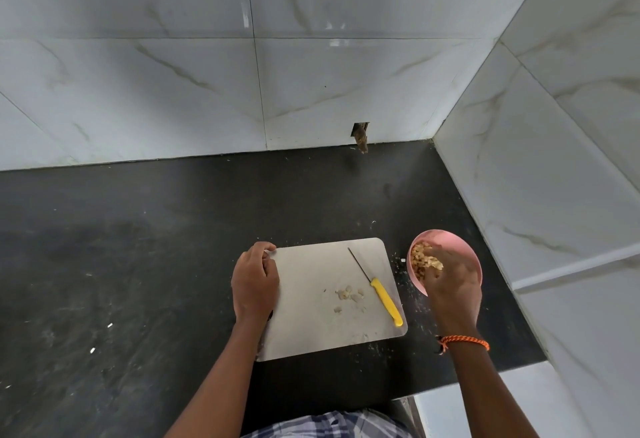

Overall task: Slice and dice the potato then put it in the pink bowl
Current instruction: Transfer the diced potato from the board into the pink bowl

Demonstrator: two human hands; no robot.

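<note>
Most diced potato [425,262] sits in pink bowl [464,247], right of frame centre. Our right hand [453,281] over bowl, finger state unclear. Left hand [254,281] grips cutting board [311,316] edge. Few pieces [348,295] left beside knife [379,290]; we judge task nearly done.

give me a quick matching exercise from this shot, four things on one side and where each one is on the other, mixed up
Things:
1. knife
2. left hand
3. right hand
4. loose potato bits

Places:
A. over the pink bowl of diced potato
B. gripping the left edge of the cutting board
C. lying on the board's right side, yellow handle toward the person
D. scattered near the middle of the board

Pairs: 1-C, 2-B, 3-A, 4-D
</note>
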